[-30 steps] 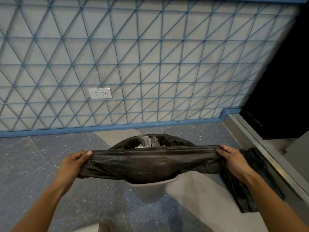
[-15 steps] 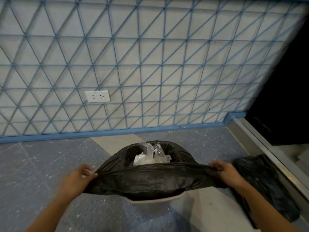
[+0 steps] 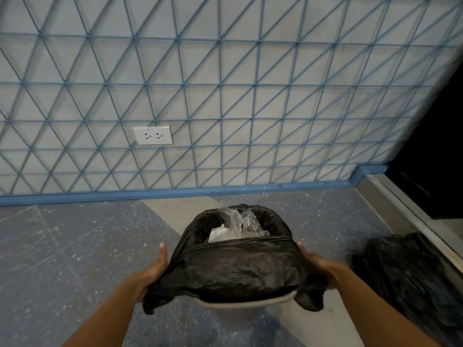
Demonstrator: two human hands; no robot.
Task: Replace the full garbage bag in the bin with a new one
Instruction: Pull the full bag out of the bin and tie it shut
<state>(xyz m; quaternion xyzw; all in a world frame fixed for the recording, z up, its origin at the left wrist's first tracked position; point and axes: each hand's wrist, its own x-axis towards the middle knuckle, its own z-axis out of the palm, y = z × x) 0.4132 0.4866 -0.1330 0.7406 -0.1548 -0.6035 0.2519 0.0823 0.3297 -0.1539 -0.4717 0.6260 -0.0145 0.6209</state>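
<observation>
Lower centre: black plastic garbage bag point(image 3: 240, 264) full of crumpled waste sits in grey plastic bin point(image 3: 240, 305) | left hand point(image 3: 152, 271) and right hand point(image 3: 317, 264) each grip its gathered rim | lower right: second black bag point(image 3: 411, 276) on speckled floor point(image 3: 75, 246)

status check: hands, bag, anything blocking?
Left hand and right hand both grip the black bag's near edge, folded over the bin rim. Trash in it. Second black bag lies on the floor, right; nothing blocking.
</observation>
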